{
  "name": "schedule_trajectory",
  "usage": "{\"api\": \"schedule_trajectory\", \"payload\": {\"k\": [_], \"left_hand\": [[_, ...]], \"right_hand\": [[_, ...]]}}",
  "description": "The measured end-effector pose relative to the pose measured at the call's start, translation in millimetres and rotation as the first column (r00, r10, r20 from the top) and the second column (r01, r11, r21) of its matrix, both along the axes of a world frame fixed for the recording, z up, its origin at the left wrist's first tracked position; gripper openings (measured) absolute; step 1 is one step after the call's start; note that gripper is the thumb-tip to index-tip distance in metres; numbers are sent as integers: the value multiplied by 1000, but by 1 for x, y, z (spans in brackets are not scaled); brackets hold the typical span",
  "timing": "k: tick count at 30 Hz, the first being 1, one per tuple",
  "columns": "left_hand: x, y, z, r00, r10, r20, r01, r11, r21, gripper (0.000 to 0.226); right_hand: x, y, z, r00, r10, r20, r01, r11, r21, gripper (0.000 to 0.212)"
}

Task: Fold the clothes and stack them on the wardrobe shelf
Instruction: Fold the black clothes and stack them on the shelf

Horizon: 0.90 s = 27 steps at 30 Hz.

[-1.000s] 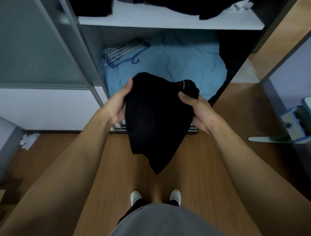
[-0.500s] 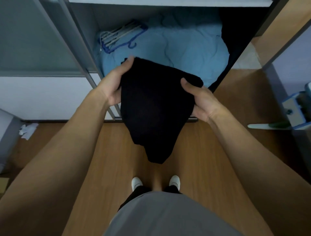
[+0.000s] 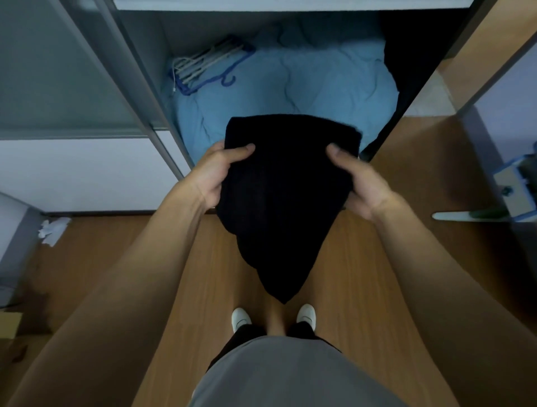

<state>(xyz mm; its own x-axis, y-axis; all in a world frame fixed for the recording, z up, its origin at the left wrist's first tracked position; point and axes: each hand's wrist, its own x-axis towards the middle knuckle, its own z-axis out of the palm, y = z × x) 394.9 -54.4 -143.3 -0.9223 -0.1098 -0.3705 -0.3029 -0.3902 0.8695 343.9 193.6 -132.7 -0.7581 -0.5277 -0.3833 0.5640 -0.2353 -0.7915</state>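
Observation:
A black garment [image 3: 279,197] hangs in front of me, folded over at the top, its lower end tapering to a point above my feet. My left hand [image 3: 216,174] grips its left edge with the thumb on top. My right hand [image 3: 359,181] grips the right edge the same way. Both hold it at the open wardrobe's front edge, above the wooden floor. Only the white front edge of the wardrobe shelf [image 3: 290,3] shows at the top of the frame.
The wardrobe's lower compartment holds a light blue duvet [image 3: 305,87] with a bundle of hangers [image 3: 207,66] on its left. Dark clothing [image 3: 406,64] hangs at the right inside. A sliding door frame [image 3: 139,87] stands left. Crumpled paper [image 3: 52,229] lies on the floor.
Both hands have shifted lower on the garment's sides, thumbs now on top. The garment's top edge lies flatter and it hangs longer. The view has tilted down, hiding the upper shelf's contents.

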Motion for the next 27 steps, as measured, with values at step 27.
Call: {"api": "schedule_trajectory", "payload": {"k": [27], "left_hand": [[-12,-21,-23,970,1,245,-31,993,117,58]], "right_hand": [[9,6,-41,985,-147,87,149,989,-9,36]]}}
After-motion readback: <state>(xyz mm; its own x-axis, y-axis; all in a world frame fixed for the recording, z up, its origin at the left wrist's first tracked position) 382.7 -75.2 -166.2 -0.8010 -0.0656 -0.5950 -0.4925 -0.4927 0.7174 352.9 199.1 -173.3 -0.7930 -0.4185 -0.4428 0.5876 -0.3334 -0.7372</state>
